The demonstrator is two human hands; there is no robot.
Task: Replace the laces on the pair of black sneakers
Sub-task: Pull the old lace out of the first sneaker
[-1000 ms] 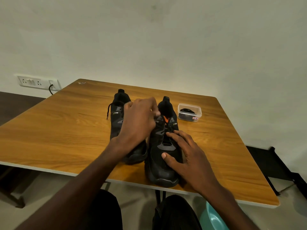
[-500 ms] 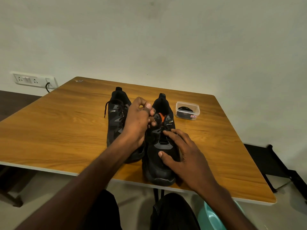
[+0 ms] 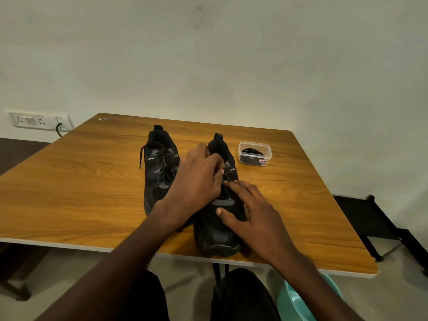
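Two black sneakers stand side by side on the wooden table, toes toward me. The left sneaker still carries its black lace, loosened, with one end hanging over its left side. My left hand reaches across to the right sneaker and pinches at its lacing near the tongue; what it pinches is hidden under the fingers. My right hand rests on the right sneaker's upper with fingers spread and straight, thumb on the toe area.
A small clear plastic box with dark coiled laces inside stands right of the sneakers. A wall socket with a plugged cable is at far left. A teal stool and a black stand lie beyond the table's right corner.
My left hand has shifted from between the two sneakers rightward onto the right sneaker's lacing, uncovering the left sneaker's lace. My right hand stays on the right sneaker.
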